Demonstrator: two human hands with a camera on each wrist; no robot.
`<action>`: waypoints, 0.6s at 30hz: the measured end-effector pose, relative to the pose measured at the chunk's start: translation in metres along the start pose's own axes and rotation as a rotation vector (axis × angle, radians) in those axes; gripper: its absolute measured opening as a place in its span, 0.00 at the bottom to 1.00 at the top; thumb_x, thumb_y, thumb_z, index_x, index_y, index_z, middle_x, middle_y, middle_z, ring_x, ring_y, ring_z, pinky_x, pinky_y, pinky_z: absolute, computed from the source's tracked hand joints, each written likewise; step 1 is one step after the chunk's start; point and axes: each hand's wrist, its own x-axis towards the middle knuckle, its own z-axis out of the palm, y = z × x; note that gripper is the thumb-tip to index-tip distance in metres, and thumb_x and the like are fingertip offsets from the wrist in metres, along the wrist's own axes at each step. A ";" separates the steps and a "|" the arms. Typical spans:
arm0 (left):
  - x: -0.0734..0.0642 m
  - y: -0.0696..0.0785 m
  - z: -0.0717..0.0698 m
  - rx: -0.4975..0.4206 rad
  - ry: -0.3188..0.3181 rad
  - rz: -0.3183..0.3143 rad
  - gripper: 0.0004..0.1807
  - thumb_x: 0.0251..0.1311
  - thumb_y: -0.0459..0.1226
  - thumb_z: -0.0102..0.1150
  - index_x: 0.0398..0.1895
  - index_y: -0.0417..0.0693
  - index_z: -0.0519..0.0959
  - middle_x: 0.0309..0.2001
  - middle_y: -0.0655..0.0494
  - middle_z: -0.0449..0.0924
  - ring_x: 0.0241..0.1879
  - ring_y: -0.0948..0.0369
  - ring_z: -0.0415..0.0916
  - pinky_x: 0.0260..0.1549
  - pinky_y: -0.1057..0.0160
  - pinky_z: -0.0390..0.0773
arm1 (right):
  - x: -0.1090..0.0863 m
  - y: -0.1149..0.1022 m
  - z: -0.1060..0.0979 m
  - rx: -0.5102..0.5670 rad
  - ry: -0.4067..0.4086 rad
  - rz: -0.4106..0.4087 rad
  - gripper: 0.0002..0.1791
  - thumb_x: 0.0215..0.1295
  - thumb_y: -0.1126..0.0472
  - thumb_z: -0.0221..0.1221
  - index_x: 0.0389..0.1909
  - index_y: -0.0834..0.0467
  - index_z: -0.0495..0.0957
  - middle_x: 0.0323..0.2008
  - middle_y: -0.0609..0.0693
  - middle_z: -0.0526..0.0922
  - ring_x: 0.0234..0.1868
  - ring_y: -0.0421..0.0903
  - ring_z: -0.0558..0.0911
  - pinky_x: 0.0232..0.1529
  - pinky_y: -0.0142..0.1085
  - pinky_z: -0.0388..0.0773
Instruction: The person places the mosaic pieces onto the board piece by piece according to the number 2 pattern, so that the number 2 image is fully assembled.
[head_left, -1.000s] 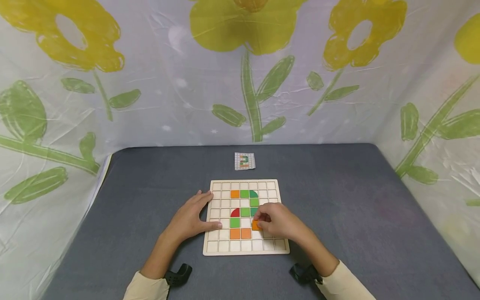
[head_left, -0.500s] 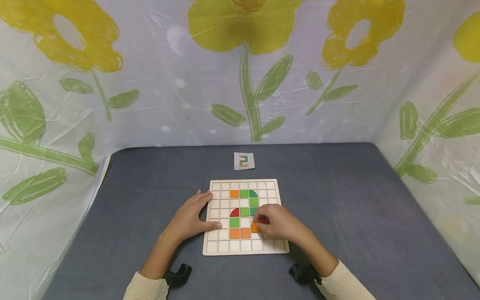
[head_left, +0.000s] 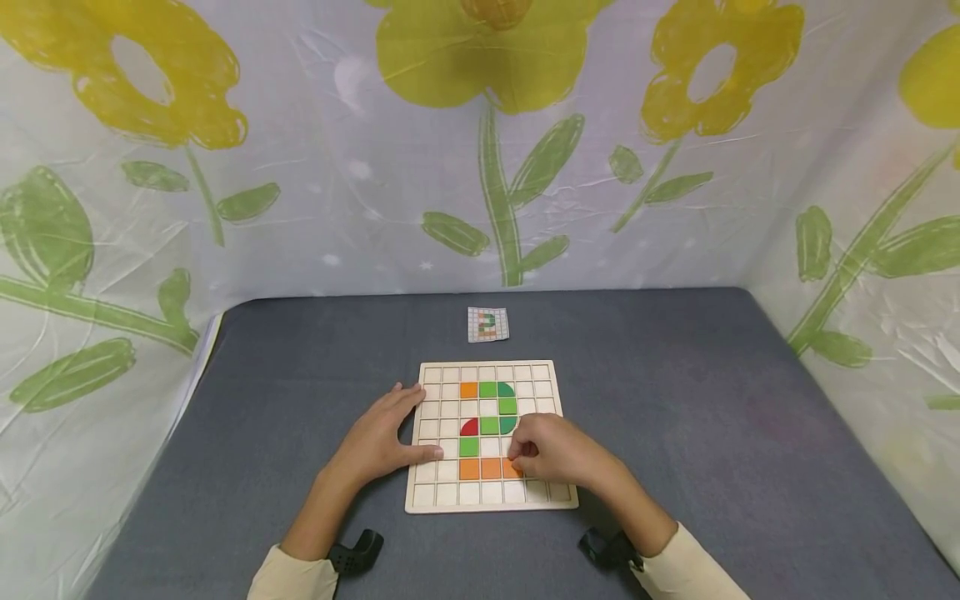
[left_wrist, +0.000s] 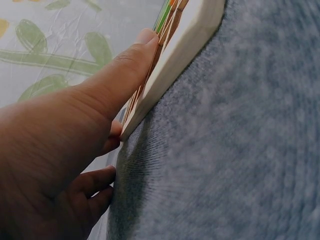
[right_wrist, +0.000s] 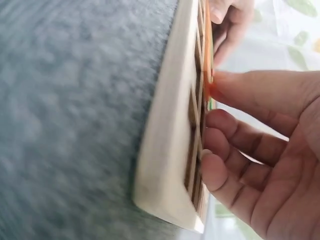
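A pale wooden grid board (head_left: 491,497) lies on the grey cloth, with coloured tiles in its cells. My left hand (head_left: 384,435) rests at the board's left side, thumb on its surface and the other fingers along the edge. In the left wrist view the thumb (left_wrist: 127,62) reaches over the rim. My right hand (head_left: 561,450) pinches a square orange tile (head_left: 509,472) at the right end of an orange row, its right part hidden by the fingertips. Above lie green squares (head_left: 468,447), a red quarter-circle tile (head_left: 470,427) and dark green rounded tiles (head_left: 506,389).
A small pattern card (head_left: 488,325) with a similar coloured figure lies beyond the board. The grey table cloth (head_left: 675,375) stretches to a flower-printed curtain (head_left: 360,208) at the back and sides. Each wrist wears a black device (head_left: 358,552).
My right hand has lowered the orange tile slightly towards me, into line with two other orange squares. The dark green rounded tile above is now uncovered. My left hand stays put.
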 end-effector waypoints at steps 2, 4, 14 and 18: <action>0.000 0.000 0.000 0.004 0.000 -0.002 0.57 0.46 0.65 0.73 0.74 0.42 0.67 0.73 0.45 0.64 0.74 0.42 0.53 0.64 0.36 0.62 | -0.001 -0.001 -0.003 -0.043 -0.015 -0.051 0.04 0.58 0.68 0.70 0.28 0.56 0.87 0.27 0.39 0.78 0.29 0.34 0.73 0.31 0.29 0.74; 0.000 0.000 0.000 0.011 0.001 -0.005 0.57 0.46 0.65 0.72 0.74 0.42 0.67 0.73 0.45 0.64 0.74 0.42 0.53 0.64 0.36 0.62 | -0.003 -0.002 -0.006 -0.086 -0.030 -0.107 0.03 0.60 0.67 0.69 0.30 0.56 0.88 0.28 0.39 0.79 0.30 0.33 0.74 0.32 0.29 0.74; -0.002 0.003 -0.001 0.005 -0.038 -0.011 0.55 0.52 0.63 0.69 0.76 0.42 0.62 0.75 0.44 0.59 0.76 0.42 0.48 0.66 0.36 0.59 | -0.025 0.011 -0.022 -0.153 0.117 -0.070 0.04 0.63 0.67 0.66 0.37 0.59 0.88 0.36 0.46 0.83 0.37 0.41 0.81 0.38 0.38 0.80; -0.005 0.001 -0.007 0.038 -0.005 -0.015 0.56 0.53 0.61 0.70 0.77 0.38 0.59 0.75 0.40 0.58 0.75 0.40 0.48 0.67 0.36 0.57 | -0.037 0.028 -0.032 -0.268 0.250 0.023 0.12 0.63 0.63 0.68 0.46 0.63 0.85 0.45 0.54 0.83 0.47 0.53 0.82 0.46 0.49 0.80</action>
